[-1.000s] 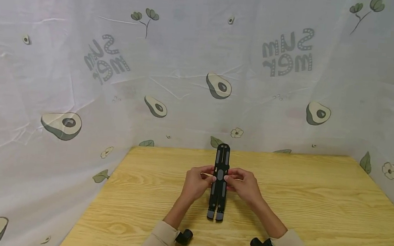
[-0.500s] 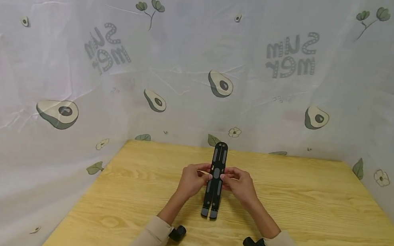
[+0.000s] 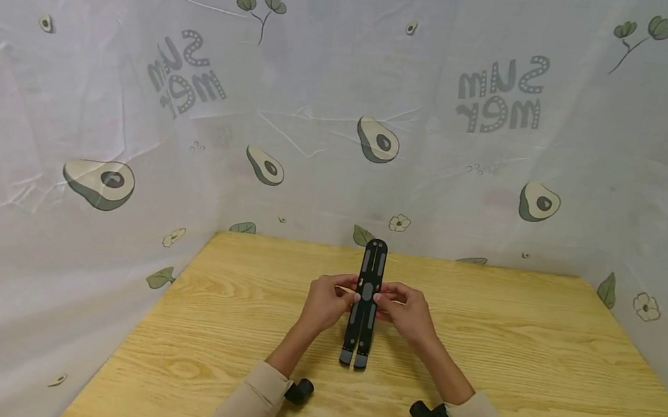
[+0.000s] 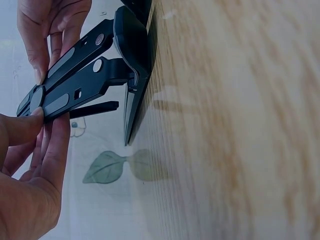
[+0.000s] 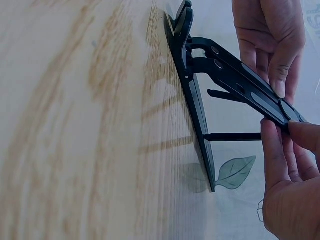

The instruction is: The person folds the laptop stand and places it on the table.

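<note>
A black folding laptop stand with grey pads stands at the middle of the table, its two long arms close together. In both wrist views its base lies along the tabletop while the upper arms slope up from the lipped end, with thin struts beneath. My left hand pinches the left edge near the grey centre pad, thumb on top and fingers underneath. Opposite it, my right hand pinches the right edge the same way. The fingertips under the arms are partly hidden in the head view.
The wood-grain table extends around the stand on all sides. Behind and to the left hangs a pale cloth printed with avocados and leaves. A black wrist camera sits at the left cuff, another at the right.
The head view has shifted slightly, so the stand and hands appear a little further left. Both hands keep the same grip on the laptop stand.
</note>
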Tool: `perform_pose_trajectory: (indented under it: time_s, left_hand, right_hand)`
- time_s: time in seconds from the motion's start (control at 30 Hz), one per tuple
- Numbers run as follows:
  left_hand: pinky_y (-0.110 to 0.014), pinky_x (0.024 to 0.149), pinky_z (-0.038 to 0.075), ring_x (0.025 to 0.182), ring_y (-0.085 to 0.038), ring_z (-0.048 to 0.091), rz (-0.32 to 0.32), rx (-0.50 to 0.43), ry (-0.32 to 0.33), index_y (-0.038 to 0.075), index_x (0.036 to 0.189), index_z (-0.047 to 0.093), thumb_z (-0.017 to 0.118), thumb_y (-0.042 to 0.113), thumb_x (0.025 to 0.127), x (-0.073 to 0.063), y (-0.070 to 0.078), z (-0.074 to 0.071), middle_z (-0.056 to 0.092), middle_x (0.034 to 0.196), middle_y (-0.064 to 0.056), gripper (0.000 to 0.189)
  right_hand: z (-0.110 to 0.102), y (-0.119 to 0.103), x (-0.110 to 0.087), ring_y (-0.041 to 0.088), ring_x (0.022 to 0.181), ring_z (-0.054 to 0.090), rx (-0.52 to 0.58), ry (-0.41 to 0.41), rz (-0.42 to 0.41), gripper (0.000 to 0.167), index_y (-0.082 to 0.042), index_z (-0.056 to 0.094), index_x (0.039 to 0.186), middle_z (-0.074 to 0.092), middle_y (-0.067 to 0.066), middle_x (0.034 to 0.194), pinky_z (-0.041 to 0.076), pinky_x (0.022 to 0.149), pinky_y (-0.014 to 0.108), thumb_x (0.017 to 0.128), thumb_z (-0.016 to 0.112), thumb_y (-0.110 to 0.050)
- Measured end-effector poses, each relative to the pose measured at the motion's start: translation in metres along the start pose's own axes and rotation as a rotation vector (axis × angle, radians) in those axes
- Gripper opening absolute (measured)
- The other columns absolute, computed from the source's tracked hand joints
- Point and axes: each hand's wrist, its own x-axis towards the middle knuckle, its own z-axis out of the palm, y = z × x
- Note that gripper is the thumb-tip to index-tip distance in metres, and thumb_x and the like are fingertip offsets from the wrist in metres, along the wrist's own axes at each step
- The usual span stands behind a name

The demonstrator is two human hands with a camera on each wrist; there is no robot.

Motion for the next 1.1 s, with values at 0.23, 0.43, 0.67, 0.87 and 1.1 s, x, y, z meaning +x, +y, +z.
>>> perform_pose_trajectory:
  time_s: [0.23, 0.43, 0.67, 0.87, 1.1]
  left_hand:
    - [-0.035, 0.072, 0.068, 0.090, -0.030, 0.081, -0.005, 0.014, 0.004, 0.001, 0.130, 0.076, 0.075, -0.005, 0.096, -0.0002, 0.0003, 0.0003, 0.078, 0.111, -0.022, 0.034]
    - [-0.030, 0.070, 0.067, 0.091, -0.030, 0.081, 0.002, 0.034, 0.005, 0.001, 0.132, 0.076, 0.074, -0.004, 0.097, -0.0003, 0.0005, 0.0006, 0.079, 0.111, -0.021, 0.035]
    - [-0.031, 0.071, 0.067, 0.091, -0.031, 0.081, 0.006, 0.015, 0.001, 0.001, 0.130, 0.076, 0.074, -0.004, 0.097, -0.0018, 0.0008, 0.0022, 0.078, 0.111, -0.021, 0.034]
    - [-0.033, 0.071, 0.068, 0.090, -0.034, 0.081, 0.007, -0.006, 0.003, 0.002, 0.128, 0.078, 0.074, -0.006, 0.096, -0.0020, -0.0003, 0.0042, 0.078, 0.109, -0.022, 0.032]
    - [-0.035, 0.072, 0.068, 0.090, -0.032, 0.081, 0.001, -0.002, 0.001, 0.003, 0.128, 0.078, 0.073, -0.005, 0.097, -0.0012, -0.0002, 0.0044, 0.078, 0.109, -0.021, 0.032]
  right_hand:
    - [0.0008, -0.0005, -0.0005, 0.016, 0.091, 0.077, 0.002, 0.007, 0.007, 0.027, 0.004, 0.070, 0.129, 0.073, 0.017, 0.110, 0.066, 0.091, 0.045, 0.104, 0.070, -0.006]
    - [0.0002, -0.0042, -0.0039, 0.020, 0.096, 0.078, -0.014, -0.012, -0.005, 0.030, 0.006, 0.068, 0.132, 0.072, 0.021, 0.114, 0.066, 0.091, 0.042, 0.106, 0.068, -0.009]
    - [0.0010, -0.0063, -0.0059, 0.023, 0.098, 0.078, 0.006, -0.005, 0.017, 0.031, 0.006, 0.067, 0.133, 0.071, 0.020, 0.115, 0.066, 0.091, 0.042, 0.106, 0.068, -0.008]
    - [0.0014, -0.0072, -0.0069, 0.022, 0.098, 0.078, 0.013, -0.005, 0.020, 0.033, 0.007, 0.066, 0.135, 0.070, 0.020, 0.116, 0.067, 0.090, 0.040, 0.106, 0.068, -0.009]
    - [0.0021, -0.0074, -0.0065, 0.019, 0.096, 0.077, 0.013, 0.003, 0.023, 0.032, 0.006, 0.066, 0.134, 0.070, 0.019, 0.114, 0.067, 0.090, 0.040, 0.106, 0.068, -0.009]
